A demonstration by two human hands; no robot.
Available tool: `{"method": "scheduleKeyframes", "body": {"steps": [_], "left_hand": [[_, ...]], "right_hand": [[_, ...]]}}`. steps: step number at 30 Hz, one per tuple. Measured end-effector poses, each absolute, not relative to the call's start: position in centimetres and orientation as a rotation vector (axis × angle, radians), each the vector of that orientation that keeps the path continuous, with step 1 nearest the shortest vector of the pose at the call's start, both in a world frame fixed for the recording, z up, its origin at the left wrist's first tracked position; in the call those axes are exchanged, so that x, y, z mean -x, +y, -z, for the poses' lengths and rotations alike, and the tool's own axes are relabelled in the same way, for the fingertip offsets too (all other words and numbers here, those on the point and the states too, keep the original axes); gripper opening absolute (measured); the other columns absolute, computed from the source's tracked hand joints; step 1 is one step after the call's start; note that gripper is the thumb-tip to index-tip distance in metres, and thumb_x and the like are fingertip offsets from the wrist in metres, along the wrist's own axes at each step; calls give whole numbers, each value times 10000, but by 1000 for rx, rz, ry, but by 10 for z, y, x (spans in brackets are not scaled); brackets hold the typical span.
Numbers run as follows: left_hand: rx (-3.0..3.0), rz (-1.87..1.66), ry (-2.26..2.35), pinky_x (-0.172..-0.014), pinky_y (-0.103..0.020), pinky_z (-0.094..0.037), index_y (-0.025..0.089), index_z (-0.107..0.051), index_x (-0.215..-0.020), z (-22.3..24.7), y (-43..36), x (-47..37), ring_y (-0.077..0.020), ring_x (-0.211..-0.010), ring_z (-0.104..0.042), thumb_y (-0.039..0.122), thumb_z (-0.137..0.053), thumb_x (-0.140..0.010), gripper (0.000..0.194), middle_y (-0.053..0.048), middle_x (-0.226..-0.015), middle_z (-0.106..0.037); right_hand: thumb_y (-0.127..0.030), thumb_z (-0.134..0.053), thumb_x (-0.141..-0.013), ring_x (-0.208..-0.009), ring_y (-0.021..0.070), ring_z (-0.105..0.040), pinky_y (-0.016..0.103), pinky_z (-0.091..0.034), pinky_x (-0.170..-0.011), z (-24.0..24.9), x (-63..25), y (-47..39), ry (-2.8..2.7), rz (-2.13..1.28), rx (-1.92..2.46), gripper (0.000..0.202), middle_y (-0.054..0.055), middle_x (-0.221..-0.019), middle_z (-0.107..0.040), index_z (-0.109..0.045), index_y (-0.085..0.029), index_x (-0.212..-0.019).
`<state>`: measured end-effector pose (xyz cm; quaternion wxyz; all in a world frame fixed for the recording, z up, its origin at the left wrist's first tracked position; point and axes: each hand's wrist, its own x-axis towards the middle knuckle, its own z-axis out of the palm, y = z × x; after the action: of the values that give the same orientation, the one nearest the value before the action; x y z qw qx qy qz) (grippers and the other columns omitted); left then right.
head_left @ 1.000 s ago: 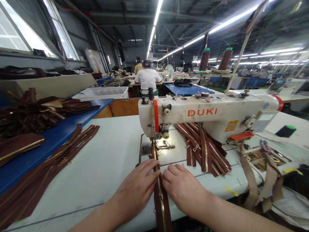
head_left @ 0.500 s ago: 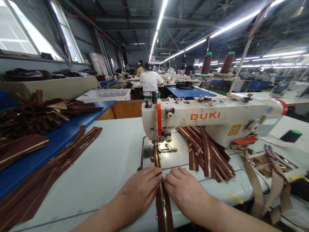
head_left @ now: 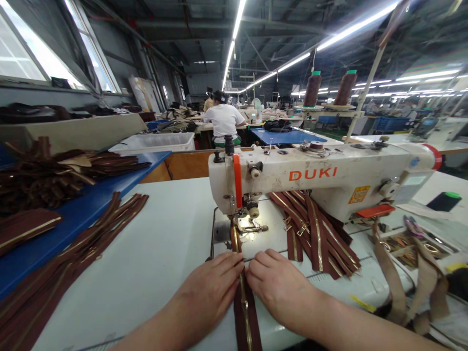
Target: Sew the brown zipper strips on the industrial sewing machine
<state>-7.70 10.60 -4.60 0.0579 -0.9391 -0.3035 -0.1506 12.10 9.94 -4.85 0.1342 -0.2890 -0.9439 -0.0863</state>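
Note:
A brown zipper (head_left: 245, 312) with gold teeth runs from the table's front edge up under the presser foot of the white sewing machine (head_left: 274, 168). My left hand (head_left: 215, 275) grips the zipper's left edge, thumb and fingers closed. On the opposite edge my right hand (head_left: 272, 278) is closed with its fingertips on the tape. Both hands rest just in front of the needle plate, almost meeting over the zipper. The zipper's slider lies below them, toward me. What the fingertips pinch is partly hidden.
Several brown zippers (head_left: 318, 234) lie fanned under the machine arm. More zippers (head_left: 73, 263) stretch along the table's left side, near a blue board (head_left: 146, 168). A parts tray (head_left: 413, 246) and beige straps (head_left: 391, 278) are at right. A person in white (head_left: 223, 122) sits ahead.
My view has shifted slightly, so the machine and piles sit a little differently in the frame. Both hands keep their hold on the zipper, with little visible movement.

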Motion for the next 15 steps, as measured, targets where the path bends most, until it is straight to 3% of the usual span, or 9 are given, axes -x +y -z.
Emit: {"method": "scheduleKeyframes", "body": {"steps": [15], "left_hand": [[2748,481,-1068,-967,-377,-474,132,-568,-1169,55,144,80,-211,-1128,-565,210,-382,-917,323,-109,-1201,-622]], "right_hand": [[-152,-540,-855,-855,220,-473,360,-383,-783,45,-111,147,-2714,322,892,76,64,-859,-587,-606,-119,-874]]}}
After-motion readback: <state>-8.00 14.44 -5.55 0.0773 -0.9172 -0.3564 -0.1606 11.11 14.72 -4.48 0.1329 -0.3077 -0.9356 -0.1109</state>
